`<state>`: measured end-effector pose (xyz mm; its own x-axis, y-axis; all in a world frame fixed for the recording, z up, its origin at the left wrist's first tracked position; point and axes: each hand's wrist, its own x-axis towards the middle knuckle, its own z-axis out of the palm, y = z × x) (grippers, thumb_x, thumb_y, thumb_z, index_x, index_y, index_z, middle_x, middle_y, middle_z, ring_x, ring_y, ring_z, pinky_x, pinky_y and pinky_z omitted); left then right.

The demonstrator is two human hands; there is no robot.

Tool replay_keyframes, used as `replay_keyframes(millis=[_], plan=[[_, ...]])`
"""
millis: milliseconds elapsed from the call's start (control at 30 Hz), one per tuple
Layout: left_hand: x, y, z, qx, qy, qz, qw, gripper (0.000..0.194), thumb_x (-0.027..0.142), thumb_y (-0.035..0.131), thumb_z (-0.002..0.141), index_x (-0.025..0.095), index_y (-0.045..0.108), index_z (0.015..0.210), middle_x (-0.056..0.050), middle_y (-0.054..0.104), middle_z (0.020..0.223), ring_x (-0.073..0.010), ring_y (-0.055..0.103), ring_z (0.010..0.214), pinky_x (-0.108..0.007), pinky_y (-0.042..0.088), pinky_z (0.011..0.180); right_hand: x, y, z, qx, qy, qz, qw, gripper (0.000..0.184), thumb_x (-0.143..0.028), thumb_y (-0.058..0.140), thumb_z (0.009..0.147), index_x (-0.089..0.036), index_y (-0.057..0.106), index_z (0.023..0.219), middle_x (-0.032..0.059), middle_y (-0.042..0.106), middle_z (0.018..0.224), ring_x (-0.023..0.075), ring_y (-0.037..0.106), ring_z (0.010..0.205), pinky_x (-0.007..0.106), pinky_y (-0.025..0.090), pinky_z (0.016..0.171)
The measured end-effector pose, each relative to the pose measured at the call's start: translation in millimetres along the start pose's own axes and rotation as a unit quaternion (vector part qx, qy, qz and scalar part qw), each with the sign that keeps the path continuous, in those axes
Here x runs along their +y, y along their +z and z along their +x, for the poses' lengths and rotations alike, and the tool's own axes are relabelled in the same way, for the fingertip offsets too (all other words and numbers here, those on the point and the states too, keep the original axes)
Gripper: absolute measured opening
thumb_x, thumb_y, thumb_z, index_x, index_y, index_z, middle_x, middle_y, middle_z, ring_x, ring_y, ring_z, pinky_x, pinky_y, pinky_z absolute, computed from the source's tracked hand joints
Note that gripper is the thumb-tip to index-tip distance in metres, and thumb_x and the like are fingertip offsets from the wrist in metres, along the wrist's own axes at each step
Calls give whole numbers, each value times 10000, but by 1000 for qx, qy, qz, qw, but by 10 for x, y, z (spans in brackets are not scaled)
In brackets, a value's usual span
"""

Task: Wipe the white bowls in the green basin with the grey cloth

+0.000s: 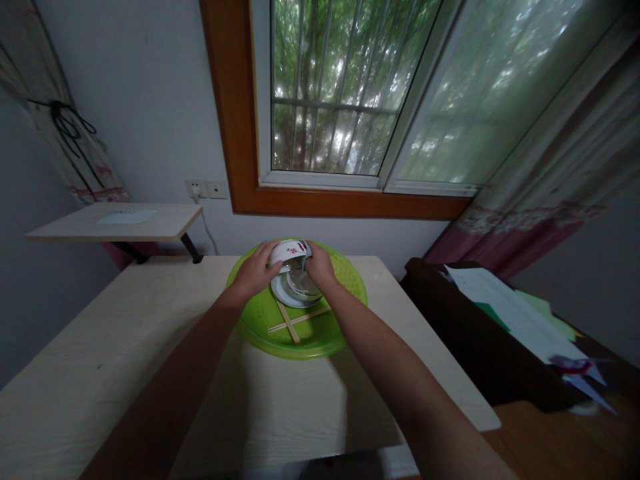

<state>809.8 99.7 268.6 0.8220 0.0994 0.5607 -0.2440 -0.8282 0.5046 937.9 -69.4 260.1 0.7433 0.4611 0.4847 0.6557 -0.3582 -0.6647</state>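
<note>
A white bowl with a red pattern is tilted between my hands, over the dishes in a round green plastic basin. My left hand grips its left side, with the thumb toward the front. On its right side, my right hand is closed at the rim; its fingertips are partly hidden. Below the tilted bowl sits another bowl, whose inside looks greyish and shiny. Under that lies a white plate. Wooden chopsticks lie crossed on the basin floor, in front of the plate.
The basin rests on a pale wooden table against the wall below a window. A raised shelf stands at the table's back left. Right of the table, papers lie on a dark brown piece of furniture.
</note>
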Motion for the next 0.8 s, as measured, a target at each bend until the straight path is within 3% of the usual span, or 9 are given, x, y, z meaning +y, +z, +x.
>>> replay_keyframes(millis=[233, 533, 633, 800], plan=[[-24, 45, 25, -6, -36, 4, 999, 614, 393, 635, 924, 202, 480, 1486, -132, 584, 1466, -266, 547, 1372, -425, 416, 1180, 50, 47, 24, -8, -13, 36, 999, 557, -52, 505, 724, -172, 740, 1214, 86, 780, 1185, 240, 704, 1079, 332, 524, 979], [-132, 113, 42, -13, -81, -24, 996, 703, 25, 587, 777, 173, 478, 1455, -136, 638, 1419, -255, 611, 1305, -425, 469, 1139, 20, 47, 21, -13, 2, 21, 1000, 551, -18, 502, 755, -164, 736, 1231, 91, 780, 1185, 239, 707, 1092, 326, 522, 979], [-165, 110, 41, -5, -89, -11, 996, 728, -23, 569, 745, 163, 484, 1443, -137, 657, 1393, -253, 625, 1285, -407, 479, 1126, -5, 36, 5, -34, -12, -3, 999, 550, -23, 530, 764, -150, 714, 1267, 103, 772, 1206, 248, 703, 1107, 330, 521, 982], [-156, 95, 21, 0, -89, 47, 995, 670, -3, 553, 817, 164, 478, 1461, -156, 636, 1430, -262, 623, 1295, -408, 484, 1120, -81, -6, -34, -55, -34, -76, 995, 625, -10, 541, 763, -151, 644, 1363, 118, 729, 1306, 260, 671, 1190, 346, 496, 1044]])
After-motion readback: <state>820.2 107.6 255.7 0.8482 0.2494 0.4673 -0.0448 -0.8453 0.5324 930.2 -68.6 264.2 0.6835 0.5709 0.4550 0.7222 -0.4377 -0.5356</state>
